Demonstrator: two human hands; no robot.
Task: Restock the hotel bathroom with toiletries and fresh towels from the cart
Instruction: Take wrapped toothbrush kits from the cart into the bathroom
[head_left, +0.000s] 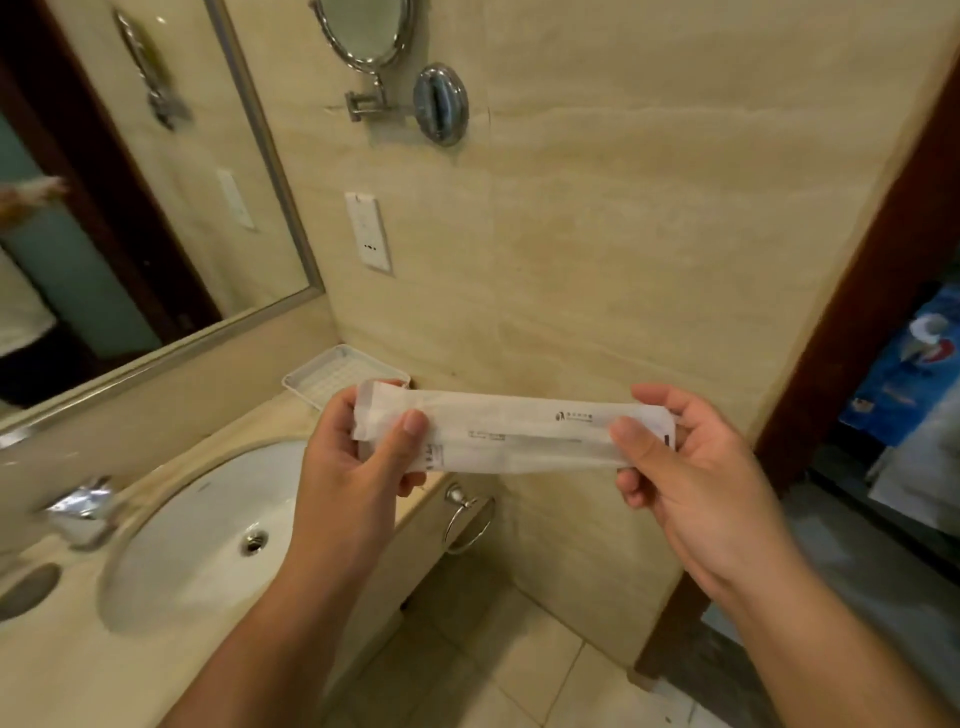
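A long white paper toiletry packet with small dark print is held level in front of me, above the right end of the vanity. My left hand pinches its left end between thumb and fingers. My right hand pinches its right end the same way. Behind the packet's left end, a white ribbed tray sits on the counter in the corner against the wall. No towels are in view.
A white oval sink with a chrome tap is set in the beige counter at left, below a wall mirror. A chrome towel ring hangs on the vanity's side. A dark door frame stands right; blue packaging lies beyond.
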